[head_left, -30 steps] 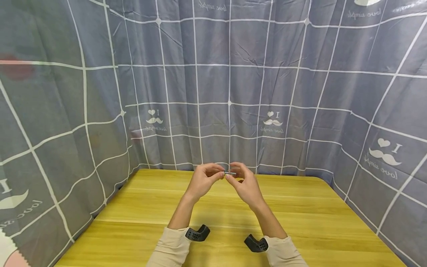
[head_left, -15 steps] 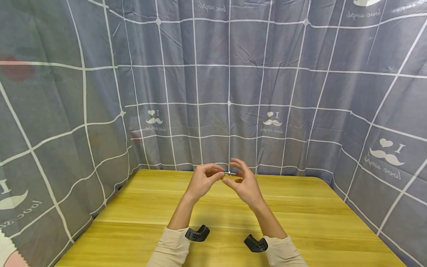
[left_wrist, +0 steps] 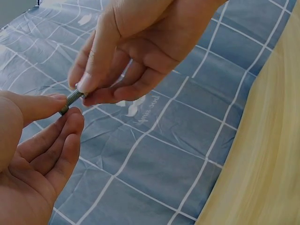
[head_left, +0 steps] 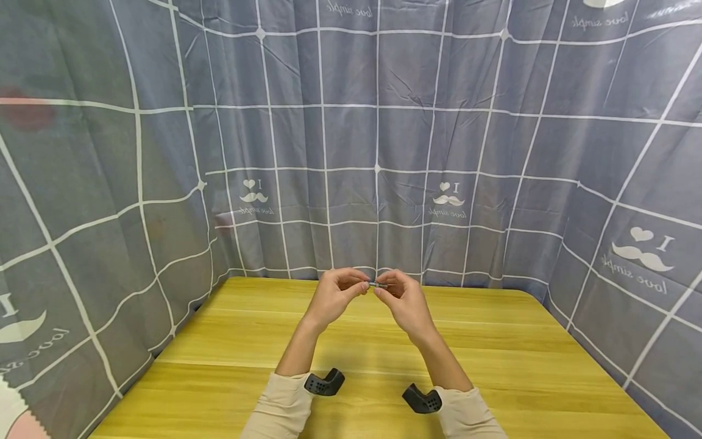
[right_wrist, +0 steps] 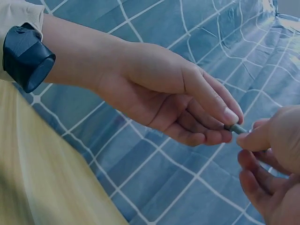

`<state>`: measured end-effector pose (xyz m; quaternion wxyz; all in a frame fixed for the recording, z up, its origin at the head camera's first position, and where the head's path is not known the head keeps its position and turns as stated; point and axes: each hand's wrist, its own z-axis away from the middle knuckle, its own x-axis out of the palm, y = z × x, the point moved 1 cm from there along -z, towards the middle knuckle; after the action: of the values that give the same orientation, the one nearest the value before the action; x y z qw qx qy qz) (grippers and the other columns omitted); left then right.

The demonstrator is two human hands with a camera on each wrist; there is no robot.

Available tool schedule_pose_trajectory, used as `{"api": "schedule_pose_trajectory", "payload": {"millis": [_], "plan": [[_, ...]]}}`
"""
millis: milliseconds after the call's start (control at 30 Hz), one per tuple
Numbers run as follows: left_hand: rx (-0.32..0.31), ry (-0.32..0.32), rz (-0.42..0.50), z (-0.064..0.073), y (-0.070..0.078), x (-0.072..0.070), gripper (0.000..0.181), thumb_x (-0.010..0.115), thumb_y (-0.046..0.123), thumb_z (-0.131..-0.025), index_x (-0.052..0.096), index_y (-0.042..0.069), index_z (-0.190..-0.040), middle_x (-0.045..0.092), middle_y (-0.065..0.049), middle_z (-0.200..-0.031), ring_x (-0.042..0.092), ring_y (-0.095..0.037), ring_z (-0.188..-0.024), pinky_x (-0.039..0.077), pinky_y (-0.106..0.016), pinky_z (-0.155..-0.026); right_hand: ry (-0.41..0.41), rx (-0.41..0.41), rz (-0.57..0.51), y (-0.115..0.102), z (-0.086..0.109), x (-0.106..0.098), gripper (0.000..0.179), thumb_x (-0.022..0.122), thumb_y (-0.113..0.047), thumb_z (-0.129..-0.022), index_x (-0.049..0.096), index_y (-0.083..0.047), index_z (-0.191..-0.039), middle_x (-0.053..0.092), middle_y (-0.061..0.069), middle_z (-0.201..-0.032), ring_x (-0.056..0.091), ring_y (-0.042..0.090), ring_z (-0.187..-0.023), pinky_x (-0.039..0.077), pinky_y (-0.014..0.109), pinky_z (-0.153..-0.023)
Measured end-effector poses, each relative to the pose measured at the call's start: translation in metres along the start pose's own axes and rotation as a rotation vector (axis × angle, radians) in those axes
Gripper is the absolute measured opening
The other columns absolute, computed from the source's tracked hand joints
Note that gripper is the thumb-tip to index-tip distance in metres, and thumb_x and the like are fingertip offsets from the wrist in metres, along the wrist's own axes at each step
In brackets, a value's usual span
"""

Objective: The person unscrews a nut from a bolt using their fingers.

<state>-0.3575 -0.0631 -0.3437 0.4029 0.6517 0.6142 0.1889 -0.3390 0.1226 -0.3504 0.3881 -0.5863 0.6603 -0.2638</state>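
A small metal bolt (left_wrist: 73, 97) with a threaded shank is held between my two hands, above the far part of the table. My left hand (head_left: 331, 300) pinches one end of it between thumb and fingers. Thumb and fingers of my right hand (head_left: 407, 305) pinch it farther along the shank. In the right wrist view the bolt (right_wrist: 237, 128) shows briefly between the two sets of fingertips. Fingertips hide both ends in the wrist views, and I cannot tell clearly whether a nut sits under the right fingers.
The wooden table (head_left: 351, 347) spreads beneath both forearms. A grey curtain (head_left: 378, 140) with white grid lines stands behind it and along both sides. Black wrist devices (head_left: 325, 383) sit at the beige sleeves (head_left: 281, 402).
Half a second ago my right fingers were spread apart around the bolt, with a small ring-like piece showing on it. Now they have closed on it. My left hand has stayed in place.
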Motion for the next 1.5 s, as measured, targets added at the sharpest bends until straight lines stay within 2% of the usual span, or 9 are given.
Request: {"api": "schedule_pose_trajectory", "payload": {"millis": [233,367,567,733,867,1100,1200,1367,1500], "plan": [[0.019,-0.006,0.014,-0.001,-0.002,0.001,0.013,0.069,0.004,-0.099,0.076,-0.003,-0.109,0.076,-0.018,-0.101,0.073,-0.033,-0.092,0.059,-0.041,-0.085,-0.027,0.059,0.040,0.001,0.001,-0.002,0.045,0.078,-0.020,-0.096,0.058,-0.009,-0.135,0.060,0.013,-0.135,0.060,0.037,-0.122,0.047,0.058,-0.103],[0.032,-0.008,-0.003,-0.003,-0.001,0.004,0.013,0.069,0.002,-0.099,0.076,-0.003,-0.108,0.076,-0.018,-0.100,0.073,-0.035,-0.091,0.059,-0.039,-0.083,-0.014,0.081,0.018,0.003,0.002,-0.001,0.029,0.067,-0.026,-0.104,0.065,-0.004,-0.124,0.068,0.012,-0.114,0.064,0.032,-0.108,0.053,0.049,-0.095],[0.023,0.004,-0.030,-0.002,0.001,0.003,0.011,0.068,-0.005,-0.097,0.074,-0.008,-0.106,0.075,-0.023,-0.099,0.072,-0.040,-0.090,0.060,-0.041,-0.081,-0.001,-0.010,-0.003,0.001,0.000,0.002,0.009,0.069,-0.004,-0.100,0.071,-0.002,-0.108,0.070,0.009,-0.106,0.068,0.031,-0.103,0.054,0.043,-0.093],[0.017,-0.015,-0.021,0.003,0.022,0.002,0.013,0.065,-0.007,-0.098,0.071,-0.013,-0.107,0.072,-0.029,-0.101,0.071,-0.044,-0.092,0.059,-0.042,-0.083,0.052,-0.050,0.038,-0.001,0.000,0.003,0.015,0.075,0.001,-0.094,0.073,-0.004,-0.107,0.070,0.009,-0.111,0.066,0.030,-0.107,0.049,0.055,-0.098],[0.021,-0.005,-0.018,0.007,0.033,0.001,0.012,0.065,-0.006,-0.098,0.071,-0.013,-0.106,0.073,-0.026,-0.100,0.072,-0.040,-0.091,0.059,-0.041,-0.084,0.058,-0.021,0.035,-0.001,0.000,0.002,0.033,0.078,-0.005,-0.093,0.067,-0.005,-0.124,0.068,0.013,-0.124,0.063,0.033,-0.117,0.044,0.060,-0.103],[0.033,-0.002,0.000,0.000,-0.001,0.000,0.013,0.067,0.003,-0.100,0.075,-0.004,-0.109,0.075,-0.020,-0.100,0.073,-0.033,-0.091,0.059,-0.037,-0.084,0.032,0.038,0.034,0.001,0.001,0.002,0.021,0.067,-0.018,-0.103,0.073,-0.004,-0.118,0.072,0.008,-0.107,0.067,0.026,-0.102,0.054,0.048,-0.092],[0.028,0.002,0.007,0.000,0.000,-0.001,0.013,0.068,0.004,-0.100,0.075,-0.003,-0.108,0.075,-0.018,-0.100,0.073,-0.031,-0.091,0.059,-0.039,-0.085,0.023,-0.006,0.013,0.001,0.001,0.001,0.017,0.068,-0.008,-0.102,0.073,-0.003,-0.117,0.071,0.009,-0.115,0.066,0.028,-0.108,0.053,0.050,-0.096],[0.008,0.021,0.010,-0.001,0.001,-0.001,0.013,0.068,0.001,-0.099,0.075,-0.005,-0.109,0.075,-0.018,-0.101,0.073,-0.032,-0.091,0.059,-0.040,-0.085,0.003,0.000,0.012,0.000,0.001,0.001,0.043,0.074,-0.014,-0.099,0.062,-0.010,-0.139,0.062,0.011,-0.137,0.059,0.036,-0.125,0.048,0.057,-0.101],[0.006,0.019,0.000,-0.002,0.002,0.000,0.013,0.066,-0.004,-0.099,0.073,-0.010,-0.109,0.074,-0.024,-0.100,0.072,-0.038,-0.091,0.059,-0.040,-0.084,0.010,0.071,0.036,0.000,0.001,0.002,0.034,0.068,-0.025,-0.103,0.067,-0.007,-0.132,0.069,0.010,-0.123,0.064,0.031,-0.112,0.052,0.051,-0.096]]}}
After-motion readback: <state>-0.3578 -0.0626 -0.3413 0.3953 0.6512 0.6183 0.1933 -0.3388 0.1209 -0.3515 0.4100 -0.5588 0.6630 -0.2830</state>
